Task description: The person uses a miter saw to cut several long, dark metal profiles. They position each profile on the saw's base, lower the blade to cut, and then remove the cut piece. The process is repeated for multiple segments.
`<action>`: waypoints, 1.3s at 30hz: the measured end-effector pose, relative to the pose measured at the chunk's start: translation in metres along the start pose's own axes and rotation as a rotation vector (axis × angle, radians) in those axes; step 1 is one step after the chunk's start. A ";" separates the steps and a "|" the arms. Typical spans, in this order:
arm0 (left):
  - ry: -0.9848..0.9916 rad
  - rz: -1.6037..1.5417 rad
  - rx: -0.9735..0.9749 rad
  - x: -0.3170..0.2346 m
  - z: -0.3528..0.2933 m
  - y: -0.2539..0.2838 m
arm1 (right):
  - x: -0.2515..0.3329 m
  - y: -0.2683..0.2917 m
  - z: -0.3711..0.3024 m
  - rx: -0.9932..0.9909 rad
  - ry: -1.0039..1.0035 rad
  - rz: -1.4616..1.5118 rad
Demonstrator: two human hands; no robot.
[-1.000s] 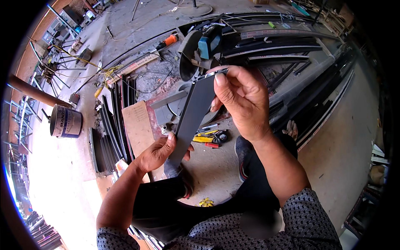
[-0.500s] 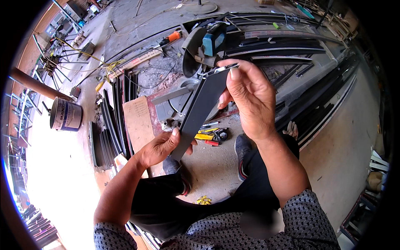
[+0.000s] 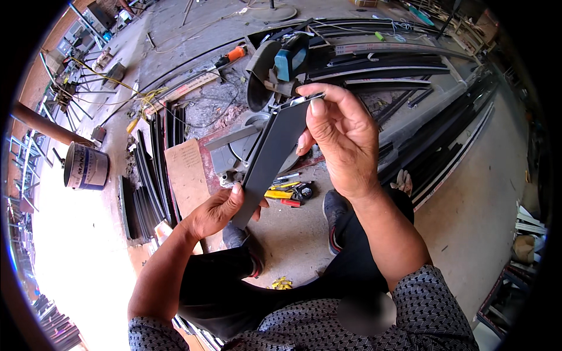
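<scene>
A short length of dark grey metal profile (image 3: 274, 153) is held up at a slant in front of me. My left hand (image 3: 218, 210) grips its lower end, thumb on the near face and fingers behind. At the upper end, my right hand (image 3: 345, 137) pinches the cut edge between thumb and forefinger, the other fingers curled. Behind the profile stands a cut-off saw (image 3: 288, 58) with a teal motor housing and a dark blade guard; the profile hides part of its base (image 3: 225, 159).
Yellow tools and a tape measure (image 3: 303, 190) lie between my feet. A cardboard sheet (image 3: 186, 167) and black profiles (image 3: 153, 169) are to the left, near a bucket (image 3: 86, 167). More long black profiles (image 3: 445, 149) lie at the right. An orange power tool (image 3: 236, 54) rests beyond.
Both hands and the profile appear slightly further left in the picture, as does the whole scene. The grip and the slant of the profile look the same.
</scene>
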State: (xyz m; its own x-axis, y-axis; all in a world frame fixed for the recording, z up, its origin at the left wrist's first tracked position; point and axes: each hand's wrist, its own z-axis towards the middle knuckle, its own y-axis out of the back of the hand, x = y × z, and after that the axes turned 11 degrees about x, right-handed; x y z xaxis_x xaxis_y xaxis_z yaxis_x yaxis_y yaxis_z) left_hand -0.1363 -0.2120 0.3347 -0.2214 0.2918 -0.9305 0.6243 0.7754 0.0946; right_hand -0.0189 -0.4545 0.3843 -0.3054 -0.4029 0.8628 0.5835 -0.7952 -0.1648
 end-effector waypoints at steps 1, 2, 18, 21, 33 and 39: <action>0.000 0.000 -0.002 0.000 0.000 0.000 | 0.000 0.000 0.000 -0.001 0.000 -0.002; 0.003 -0.003 -0.006 0.000 0.000 0.000 | 0.000 0.000 0.000 0.001 0.000 -0.003; -0.092 0.079 -0.128 0.010 -0.003 0.003 | 0.005 -0.003 -0.003 0.067 0.012 0.018; -0.078 0.092 -0.162 0.011 -0.004 0.003 | 0.007 -0.005 -0.005 0.062 -0.010 0.027; -0.168 0.318 -0.357 0.018 -0.004 0.013 | 0.004 0.003 -0.005 0.104 0.039 -0.026; -0.177 0.629 -0.450 0.013 -0.005 0.019 | 0.004 0.005 -0.006 0.116 0.051 -0.029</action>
State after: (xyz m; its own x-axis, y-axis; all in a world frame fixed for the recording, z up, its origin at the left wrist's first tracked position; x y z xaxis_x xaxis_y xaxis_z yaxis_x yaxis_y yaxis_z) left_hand -0.1311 -0.1909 0.3260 0.2179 0.6863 -0.6939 0.2213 0.6577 0.7200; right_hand -0.0218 -0.4625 0.3836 -0.3591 -0.4055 0.8406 0.6565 -0.7499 -0.0813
